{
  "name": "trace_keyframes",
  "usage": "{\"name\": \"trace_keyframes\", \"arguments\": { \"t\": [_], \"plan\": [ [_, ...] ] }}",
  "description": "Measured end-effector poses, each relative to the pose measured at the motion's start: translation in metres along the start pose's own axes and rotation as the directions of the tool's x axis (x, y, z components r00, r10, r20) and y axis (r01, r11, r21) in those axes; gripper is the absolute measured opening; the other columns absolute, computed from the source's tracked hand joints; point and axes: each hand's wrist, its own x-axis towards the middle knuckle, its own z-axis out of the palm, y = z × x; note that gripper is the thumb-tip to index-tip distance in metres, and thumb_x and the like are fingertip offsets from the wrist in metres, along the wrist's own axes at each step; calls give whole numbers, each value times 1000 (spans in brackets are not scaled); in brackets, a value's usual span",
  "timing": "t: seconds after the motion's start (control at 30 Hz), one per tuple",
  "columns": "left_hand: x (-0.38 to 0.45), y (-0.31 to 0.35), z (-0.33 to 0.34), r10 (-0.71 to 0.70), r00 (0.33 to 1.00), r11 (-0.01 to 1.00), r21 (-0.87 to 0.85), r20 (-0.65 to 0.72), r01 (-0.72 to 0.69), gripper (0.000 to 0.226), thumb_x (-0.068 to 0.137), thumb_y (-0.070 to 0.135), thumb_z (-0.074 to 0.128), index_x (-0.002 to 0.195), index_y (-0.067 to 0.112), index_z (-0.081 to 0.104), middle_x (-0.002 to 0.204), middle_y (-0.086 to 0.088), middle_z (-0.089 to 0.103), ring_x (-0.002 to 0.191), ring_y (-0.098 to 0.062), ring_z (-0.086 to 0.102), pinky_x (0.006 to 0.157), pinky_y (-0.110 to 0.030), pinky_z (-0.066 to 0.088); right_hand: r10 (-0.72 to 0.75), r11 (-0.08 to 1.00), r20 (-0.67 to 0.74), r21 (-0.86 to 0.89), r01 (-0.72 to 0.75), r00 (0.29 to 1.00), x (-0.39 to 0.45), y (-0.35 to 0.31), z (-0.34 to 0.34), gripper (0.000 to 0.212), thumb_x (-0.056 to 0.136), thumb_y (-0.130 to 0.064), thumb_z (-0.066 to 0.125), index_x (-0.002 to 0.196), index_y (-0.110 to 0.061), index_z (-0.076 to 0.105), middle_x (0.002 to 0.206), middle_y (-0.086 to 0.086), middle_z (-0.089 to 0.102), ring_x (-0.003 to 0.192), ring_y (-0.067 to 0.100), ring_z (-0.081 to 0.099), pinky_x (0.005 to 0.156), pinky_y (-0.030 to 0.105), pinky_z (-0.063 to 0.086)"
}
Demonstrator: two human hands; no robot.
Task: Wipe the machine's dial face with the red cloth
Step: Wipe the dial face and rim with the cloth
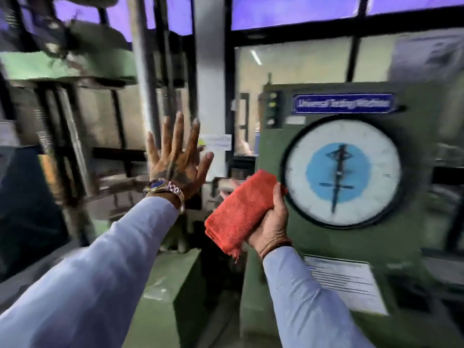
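Observation:
A round dial face (342, 172), white with a blue centre and black pointers, sits in the green machine cabinet (391, 237) at the right. My right hand (272, 217) is shut on a folded red cloth (239, 208), held just left of the dial's black rim; the cloth is apart from the glass. My left hand (175, 159) is raised in mid-air to the left, fingers spread, holding nothing, with a wristwatch on its wrist. The view is motion-blurred.
A blue nameplate (344, 103) sits above the dial and a white label (345, 280) below it. The machine's load frame with steel columns (145, 79) and a green crosshead (67, 65) stands at the left. A white pillar (209, 84) and windows are behind.

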Motion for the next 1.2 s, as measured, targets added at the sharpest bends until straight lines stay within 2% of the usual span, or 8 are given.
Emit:
{"name": "trace_keyframes", "arguments": {
  "t": [0.2, 0.53, 0.67, 0.73, 0.8, 0.9, 1.0, 1.2],
  "plan": [
    [50, 163, 108, 110, 993, 983, -147, -33, -114, 83, 103, 71, 27, 176, 34, 10, 186, -4, 0, 171, -35, 1, 131, -74, 7, -143, 986, -89, -96, 135, 986, 23, -156, -99, 78, 82, -56, 58, 150, -18, 60, 157, 34, 52, 141, 58, 53, 129, 69, 24],
    [127, 307, 232, 127, 992, 958, -257, -18, -127, 84, 103, 72, 20, 176, 35, 6, 185, -3, -6, 171, -35, -2, 131, -74, 5, -265, 962, -381, -161, 219, 886, 107, -301, -211, 71, 102, -61, 51, 145, -7, 66, 142, 18, 69, 137, 42, 62, 125, 58, 40],
    [156, 334, 297, 155, 988, 955, -254, -13, -153, 83, 104, 72, 21, 176, 34, 5, 186, -2, -5, 171, -36, -3, 130, -76, 2, -389, 898, -420, -371, 236, 820, 163, -337, -243, 78, 102, -74, 48, 140, -8, 65, 117, 17, 82, 104, 31, 82, 89, 43, 62],
    [171, 342, 332, 158, 987, 958, -243, -7, -155, 82, 105, 71, 24, 176, 34, 8, 186, -2, -3, 171, -36, -2, 130, -77, 1, -465, 776, -400, -614, 146, 790, 192, -351, -253, 91, 103, -79, 37, 137, 1, 64, 98, 24, 83, 77, 40, 82, 68, 35, 64],
    [188, 349, 367, 160, 987, 958, -239, -16, -159, 81, 106, 70, 28, 176, 34, 11, 186, -3, -2, 171, -36, -2, 130, -76, 0, -618, 524, -264, -840, 138, 740, 222, -364, -260, 88, 105, -77, 26, 155, -8, 49, 115, 30, 77, 62, 31, 79, 56, 30, 63],
    [219, 360, 414, 127, 992, 959, -257, -2, -123, 84, 106, 72, 32, 177, 34, 7, 185, -5, -7, 171, -38, -4, 130, -75, 0, -795, 32, 80, -984, 173, 602, 274, -389, -280, 61, 114, -44, 35, 166, -12, 35, 168, 21, 42, 146, 26, 58, 120, 42, 50],
    [244, 369, 457, 125, 992, 959, -255, -20, -126, 88, 103, 76, 36, 176, 35, 8, 185, -7, -10, 171, -39, -3, 130, -75, 1, -875, -352, 246, -915, -200, 416, 319, -410, -297, 62, 113, -29, 44, 171, -26, 24, 180, 8, 24, 164, 41, 27, 125, 56, 31],
    [255, 375, 508, 94, 992, 972, -208, -90, -111, 95, 97, 88, 29, 176, 36, 15, 186, -4, -4, 170, -42, 0, 129, -76, 1, -770, -525, 230, -758, -387, 595, 384, -427, -317, 77, 107, -46, 47, 168, -53, 2, 183, -2, 1, 169, 35, 5, 130, 71, 10]
  ]
}}
